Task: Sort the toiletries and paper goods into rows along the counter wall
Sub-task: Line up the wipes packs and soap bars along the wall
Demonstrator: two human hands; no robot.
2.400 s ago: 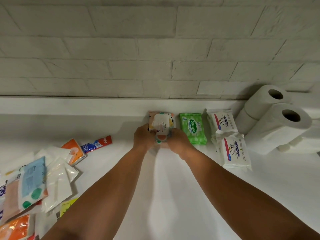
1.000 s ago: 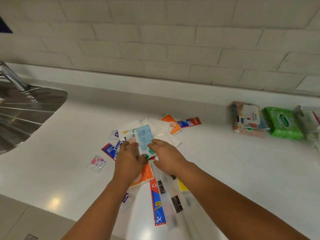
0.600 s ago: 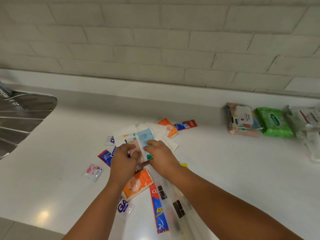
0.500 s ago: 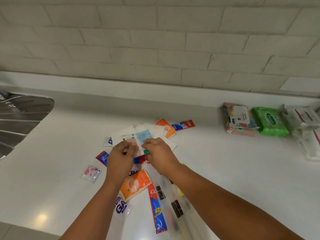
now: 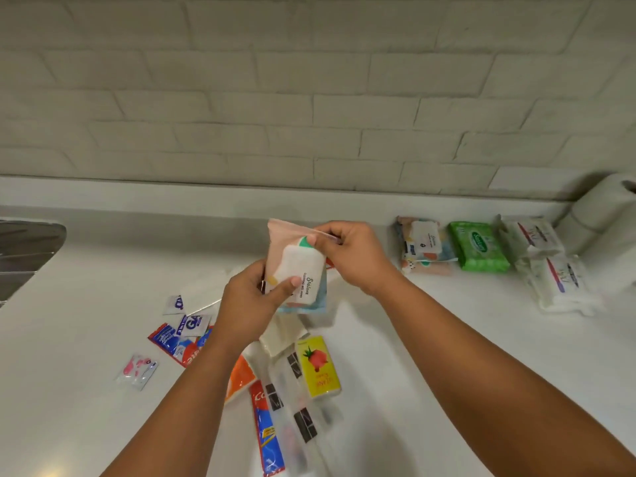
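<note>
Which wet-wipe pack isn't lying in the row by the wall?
The pastel pink wet-wipe pack with a white lid, gripped by the left hand and right hand; the others lie flat.

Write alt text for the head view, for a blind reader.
Two hands hold a pastel wipes pack above a white counter: the left hand grips its lower end, the right hand pinches its top edge. Sorted wipes packs and paper rolls line the wall at right; loose sachets and toothpaste lie nearer the camera.
</note>
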